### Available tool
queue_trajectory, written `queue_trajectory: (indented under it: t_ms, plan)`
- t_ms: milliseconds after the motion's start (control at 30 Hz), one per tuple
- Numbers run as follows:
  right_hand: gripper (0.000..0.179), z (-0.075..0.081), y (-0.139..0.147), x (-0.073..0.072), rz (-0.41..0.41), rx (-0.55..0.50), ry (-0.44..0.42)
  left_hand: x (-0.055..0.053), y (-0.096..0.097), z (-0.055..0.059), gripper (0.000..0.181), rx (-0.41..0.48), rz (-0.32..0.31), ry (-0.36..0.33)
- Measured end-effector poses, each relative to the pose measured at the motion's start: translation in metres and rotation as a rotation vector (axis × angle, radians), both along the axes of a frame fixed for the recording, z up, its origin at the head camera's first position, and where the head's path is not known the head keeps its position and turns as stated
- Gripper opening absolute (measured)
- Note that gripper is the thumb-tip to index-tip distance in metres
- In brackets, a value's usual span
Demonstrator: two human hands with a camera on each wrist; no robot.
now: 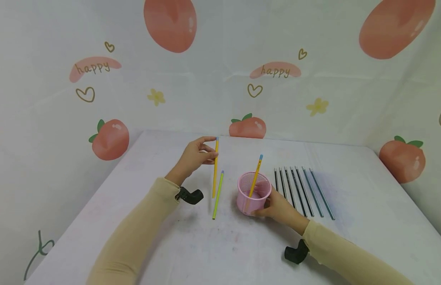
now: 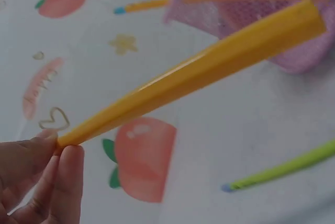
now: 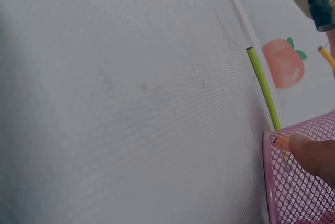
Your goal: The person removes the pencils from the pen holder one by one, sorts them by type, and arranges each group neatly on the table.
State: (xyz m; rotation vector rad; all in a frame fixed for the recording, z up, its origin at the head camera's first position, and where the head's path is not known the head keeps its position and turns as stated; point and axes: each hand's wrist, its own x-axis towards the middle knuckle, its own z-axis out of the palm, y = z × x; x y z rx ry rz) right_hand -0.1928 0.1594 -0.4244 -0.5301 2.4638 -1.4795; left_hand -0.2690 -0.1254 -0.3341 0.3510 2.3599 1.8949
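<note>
Near its blue-tipped upper end, my left hand [image 1: 198,155] pinches a yellow pencil [image 1: 215,170] that hangs almost upright over the table. In the left wrist view this yellow pencil [image 2: 193,75] slants up from the fingertips [image 2: 70,169]. My right hand [image 1: 279,208] grips a pink mesh pen holder [image 1: 246,204] from its right side, with the thumb low on the wall. Inside the holder leans another yellow pencil [image 1: 256,176], its blue end above the rim. A green pencil [image 1: 218,196] lies on the table between the held pencil and the holder.
Several dark pencils [image 1: 293,188] lie in a row right of the pen holder, behind the right hand. Two blue-green pencils [image 1: 321,193] end that row. A white cloth with printed fruit [image 1: 248,127] hangs behind the table [image 1: 191,253].
</note>
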Motion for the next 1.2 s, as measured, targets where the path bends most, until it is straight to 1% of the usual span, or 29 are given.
queue_trajectory:
  t_ms: [167, 300, 433, 533, 667, 867, 967, 1200]
  plan:
    - [0.093, 0.0, 0.0, 0.0, 0.002, -0.002, 0.001, -0.003, -0.006, -0.023, 0.058, -0.136, 0.019, -0.109]
    - [0.092, 0.002, 0.0, 0.0, 0.001, 0.002, 0.0, -0.002, -0.006, -0.039, 0.056, -0.232, 0.033, -0.204]
    - [0.092, 0.003, 0.0, 0.0, -0.005, 0.011, -0.006, -0.003, -0.006, -0.055, 0.055, -0.338, 0.042, -0.275]
    - [0.092, 0.003, 0.0, 0.0, -0.006, 0.011, -0.014, -0.004, -0.006, -0.064, 0.054, -0.382, 0.056, -0.305]
    - [0.092, 0.003, 0.0, 0.0, -0.005, 0.009, -0.021, -0.005, -0.006, -0.07, 0.054, -0.402, 0.068, -0.319]
    - [0.092, 0.002, -0.001, 0.001, -0.015, 0.014, -0.003, -0.003, -0.003, -0.067, 0.054, -0.449, 0.071, -0.307]
    - [0.091, 0.002, -0.002, 0.0, -0.02, 0.015, 0.003, -0.004, -0.002, -0.068, 0.054, -0.471, 0.071, -0.305]
    - [0.091, 0.002, -0.002, 0.001, -0.029, 0.025, 0.004, -0.006, -0.001, -0.072, 0.051, -0.508, 0.042, -0.295]
